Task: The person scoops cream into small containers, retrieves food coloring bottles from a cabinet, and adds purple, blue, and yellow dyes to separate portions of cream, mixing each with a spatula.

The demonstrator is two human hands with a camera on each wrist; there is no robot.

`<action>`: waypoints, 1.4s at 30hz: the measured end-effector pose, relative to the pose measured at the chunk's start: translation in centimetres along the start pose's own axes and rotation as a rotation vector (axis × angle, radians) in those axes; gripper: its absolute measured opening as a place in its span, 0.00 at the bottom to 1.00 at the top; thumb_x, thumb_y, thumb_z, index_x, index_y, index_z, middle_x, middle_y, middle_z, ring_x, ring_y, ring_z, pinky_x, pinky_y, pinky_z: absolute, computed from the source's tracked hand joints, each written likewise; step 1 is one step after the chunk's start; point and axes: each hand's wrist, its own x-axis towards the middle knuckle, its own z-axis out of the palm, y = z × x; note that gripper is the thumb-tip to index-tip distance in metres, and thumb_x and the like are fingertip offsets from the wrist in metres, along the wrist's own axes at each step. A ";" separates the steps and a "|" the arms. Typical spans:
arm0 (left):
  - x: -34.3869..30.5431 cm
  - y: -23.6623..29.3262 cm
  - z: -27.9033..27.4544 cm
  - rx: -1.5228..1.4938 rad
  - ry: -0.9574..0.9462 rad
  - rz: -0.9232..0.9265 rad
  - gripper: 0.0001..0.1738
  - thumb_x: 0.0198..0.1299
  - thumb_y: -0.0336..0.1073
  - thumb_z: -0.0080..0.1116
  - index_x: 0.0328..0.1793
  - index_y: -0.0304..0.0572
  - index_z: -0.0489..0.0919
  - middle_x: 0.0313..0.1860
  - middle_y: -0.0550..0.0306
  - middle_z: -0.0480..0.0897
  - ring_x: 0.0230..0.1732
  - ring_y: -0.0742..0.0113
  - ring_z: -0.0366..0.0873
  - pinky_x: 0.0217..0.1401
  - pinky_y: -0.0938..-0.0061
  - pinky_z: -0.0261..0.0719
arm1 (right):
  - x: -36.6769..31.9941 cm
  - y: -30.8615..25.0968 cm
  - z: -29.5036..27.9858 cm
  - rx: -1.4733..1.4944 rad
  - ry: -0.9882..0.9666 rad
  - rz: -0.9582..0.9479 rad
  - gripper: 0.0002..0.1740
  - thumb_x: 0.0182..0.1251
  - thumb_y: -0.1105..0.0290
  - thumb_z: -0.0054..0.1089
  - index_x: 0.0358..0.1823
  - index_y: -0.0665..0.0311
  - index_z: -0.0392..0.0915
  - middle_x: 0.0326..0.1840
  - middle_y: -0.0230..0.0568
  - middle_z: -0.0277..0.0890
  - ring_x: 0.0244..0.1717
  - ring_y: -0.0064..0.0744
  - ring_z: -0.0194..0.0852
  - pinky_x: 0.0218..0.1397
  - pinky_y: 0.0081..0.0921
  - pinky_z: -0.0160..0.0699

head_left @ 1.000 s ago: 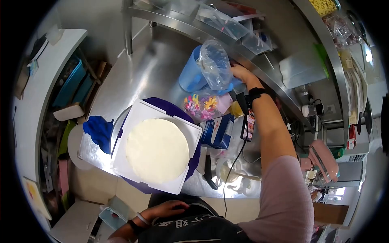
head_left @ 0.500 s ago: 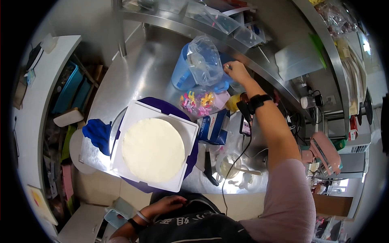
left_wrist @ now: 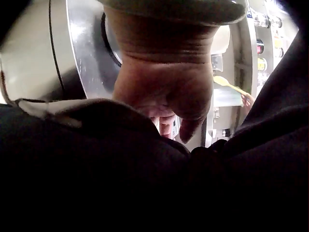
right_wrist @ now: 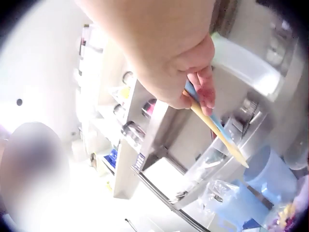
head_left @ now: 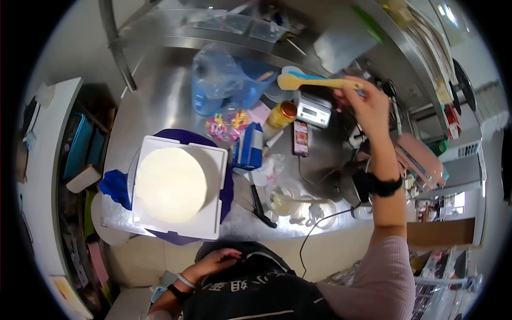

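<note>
My right hand is raised over the back right of the steel table, pinching a yellow spatula by its handle end. A blue spatula lies alongside it in the same grip, as the right wrist view shows. Their heads point toward two blue pitchers, one of them with a clear plastic bag over it. My left hand rests by the apron at my waist, fingers loose, holding nothing. In front stands a round white cake on a white square board, over something purple.
Right of the cake are a blue box, a yellow jar, a phone, a scale and a black-handled knife. A blue cloth lies at the left. A cable crosses the front right; a steel shelf overhangs the back.
My right hand has come away from beside the pitchers, moving right, and now holds up the yellow and blue spatulas. The head view has turned to the right. My left hand stays at the waist.
</note>
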 end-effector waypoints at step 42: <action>27.2 -2.6 19.9 0.301 0.408 -0.115 0.16 0.68 0.45 0.49 0.46 0.37 0.73 0.33 0.61 0.77 0.36 0.75 0.76 0.38 0.80 0.70 | -43.8 35.8 -14.9 0.223 0.373 0.947 0.28 0.55 0.61 0.71 0.50 0.76 0.77 0.31 0.33 0.75 0.29 0.17 0.67 0.33 0.14 0.66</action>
